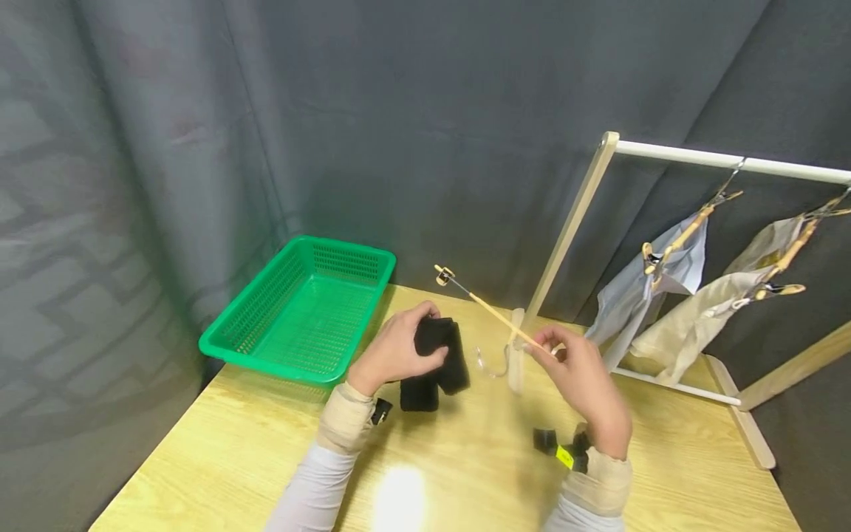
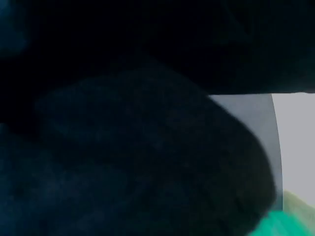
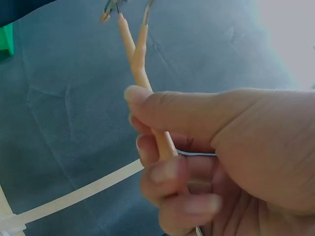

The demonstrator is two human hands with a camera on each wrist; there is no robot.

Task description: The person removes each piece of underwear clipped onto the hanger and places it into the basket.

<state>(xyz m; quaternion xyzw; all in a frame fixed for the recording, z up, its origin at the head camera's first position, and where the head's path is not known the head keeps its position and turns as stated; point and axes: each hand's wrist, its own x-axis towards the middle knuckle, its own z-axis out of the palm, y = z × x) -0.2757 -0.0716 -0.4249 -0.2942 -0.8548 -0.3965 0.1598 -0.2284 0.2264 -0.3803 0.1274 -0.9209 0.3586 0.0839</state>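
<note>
My left hand (image 1: pixel 399 349) grips a folded piece of black cloth (image 1: pixel 455 363), thumb across its front. Two dark flaps of the cloth hang down over the table. In the left wrist view a dark mass fills most of the picture. A small wooden clip hanger (image 1: pixel 495 312) is pinched between the thumb and fingers of my right hand (image 1: pixel 580 377). The hanger slants up to the left, with a clip at its far end and its metal hook hanging below. Up close in the right wrist view, the fingers curl around the hanger's wooden bar (image 3: pixel 141 76).
A green plastic basket (image 1: pixel 298 374) stands on the left of the wooden table (image 1: pixel 479 473). On the right is a clothes rack (image 1: pixel 572 214) with a white rail. From it hang a light blue garment (image 1: pixel 614 299) and a beige garment (image 1: pixel 698 314) on clip hangers.
</note>
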